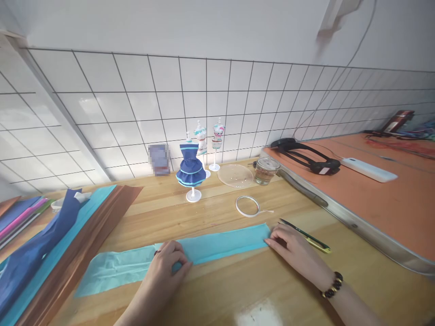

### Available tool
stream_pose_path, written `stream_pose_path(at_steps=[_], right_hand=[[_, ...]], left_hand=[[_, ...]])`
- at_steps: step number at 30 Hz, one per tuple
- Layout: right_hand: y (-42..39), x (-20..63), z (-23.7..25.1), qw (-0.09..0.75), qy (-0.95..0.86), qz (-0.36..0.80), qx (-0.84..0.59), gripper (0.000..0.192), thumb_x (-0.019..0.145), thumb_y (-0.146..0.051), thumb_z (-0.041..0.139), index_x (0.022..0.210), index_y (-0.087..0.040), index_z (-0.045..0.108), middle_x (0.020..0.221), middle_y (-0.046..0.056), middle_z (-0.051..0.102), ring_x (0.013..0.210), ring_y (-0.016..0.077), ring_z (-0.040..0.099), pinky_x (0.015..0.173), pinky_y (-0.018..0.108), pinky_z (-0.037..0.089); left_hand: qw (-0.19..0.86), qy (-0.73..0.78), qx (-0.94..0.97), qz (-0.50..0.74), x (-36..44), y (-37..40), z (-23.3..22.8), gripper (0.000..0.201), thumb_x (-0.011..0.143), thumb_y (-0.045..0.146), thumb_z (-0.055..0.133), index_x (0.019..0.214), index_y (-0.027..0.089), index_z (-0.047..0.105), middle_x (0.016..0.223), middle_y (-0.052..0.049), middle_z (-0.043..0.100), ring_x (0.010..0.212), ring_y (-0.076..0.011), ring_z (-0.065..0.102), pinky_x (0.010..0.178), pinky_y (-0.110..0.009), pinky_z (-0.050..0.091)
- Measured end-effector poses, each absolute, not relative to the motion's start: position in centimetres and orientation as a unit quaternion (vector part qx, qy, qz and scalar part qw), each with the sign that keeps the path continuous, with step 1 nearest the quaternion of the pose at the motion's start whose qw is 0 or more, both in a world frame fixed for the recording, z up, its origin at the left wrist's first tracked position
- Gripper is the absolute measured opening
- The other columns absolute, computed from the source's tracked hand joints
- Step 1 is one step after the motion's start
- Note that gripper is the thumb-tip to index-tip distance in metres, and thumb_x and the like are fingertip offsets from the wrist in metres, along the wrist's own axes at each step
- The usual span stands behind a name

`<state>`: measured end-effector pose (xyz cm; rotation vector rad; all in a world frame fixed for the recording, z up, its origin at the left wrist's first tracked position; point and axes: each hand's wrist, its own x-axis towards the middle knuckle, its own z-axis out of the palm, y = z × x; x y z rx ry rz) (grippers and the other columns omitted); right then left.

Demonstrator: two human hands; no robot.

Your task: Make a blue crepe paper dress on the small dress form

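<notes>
A long turquoise strip (224, 243) of thin cloth or paper lies across the wooden table in front of me. Its left part is wrinkled, while the right part is flatter, with a fold along the near edge. My left hand (167, 263) rests on the strip's middle, fingers curled and closed against it. At the strip's right end, my right hand (292, 248) pinches the corner between thumb and fingers. A black pen-like tool and a yellow cutter (321, 246) lie just beyond my right hand. Behind the strip is a roll of narrow white tape (247, 206) with a loose end.
A small dress form in a blue dress (190, 165) stands at the back, near two bare forms (217, 136). A clear disc (235, 175) and a glass (267, 171) are beside them. Coloured sheets (68, 244) cover the left. An orange surface (380, 208) holds a black headset (306, 156).
</notes>
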<state>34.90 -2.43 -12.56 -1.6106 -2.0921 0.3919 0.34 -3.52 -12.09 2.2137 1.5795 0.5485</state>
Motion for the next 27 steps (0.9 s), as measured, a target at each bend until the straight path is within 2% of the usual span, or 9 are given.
stream_pose_path(at_steps=[16, 21, 23, 27], right_hand=[[-2.7, 34.8, -12.0, 0.248, -0.752, 0.133, -0.596, 0.026, 0.089, -0.03, 0.048, 0.064, -0.022, 0.046, 0.073, 0.001, 0.058, 0.076, 0.0191, 0.057, 0.071, 0.033, 0.047], [-2.8, 35.2, -12.5, 0.274, -0.737, 0.138, -0.603, 0.023, 0.093, -0.037, 0.038, 0.084, -0.022, 0.054, 0.08, 0.003, 0.061, 0.072, 0.0186, 0.06, 0.067, 0.033, 0.05], [-2.7, 35.4, -13.0, 0.289, -0.737, 0.13, -0.598, 0.024, 0.093, -0.039, 0.038, 0.092, -0.022, 0.054, 0.087, 0.005, 0.062, 0.078, 0.0201, 0.061, 0.071, 0.035, 0.052], [-2.4, 35.4, -14.4, 0.291, -0.775, 0.037, -0.56, 0.028, 0.089, -0.044, 0.043, 0.1, -0.022, 0.056, 0.103, 0.009, 0.063, 0.101, 0.0266, 0.058, 0.091, 0.045, 0.047]], left_hand=[[0.175, 0.552, 0.786, 0.217, 0.1, -3.3, -12.8, 0.021, 0.081, 0.029, 0.053, 0.064, 0.022, 0.061, 0.082, -0.001, 0.059, 0.08, -0.0209, 0.056, 0.075, -0.032, 0.039], [0.205, 0.55, 0.785, 0.198, 0.3, -3.4, -11.9, 0.02, 0.083, 0.026, 0.054, 0.066, 0.021, 0.062, 0.083, -0.002, 0.059, 0.082, -0.0207, 0.056, 0.078, -0.035, 0.039], [0.213, 0.547, 0.782, 0.21, 0.4, -3.6, -11.5, 0.019, 0.082, 0.025, 0.056, 0.066, 0.02, 0.063, 0.083, -0.003, 0.059, 0.082, -0.021, 0.057, 0.078, -0.036, 0.04], [0.217, 0.546, 0.774, 0.237, 0.5, -4.0, -11.1, 0.013, 0.078, 0.02, 0.063, 0.065, 0.018, 0.066, 0.082, -0.004, 0.061, 0.083, -0.0206, 0.058, 0.078, -0.034, 0.041]])
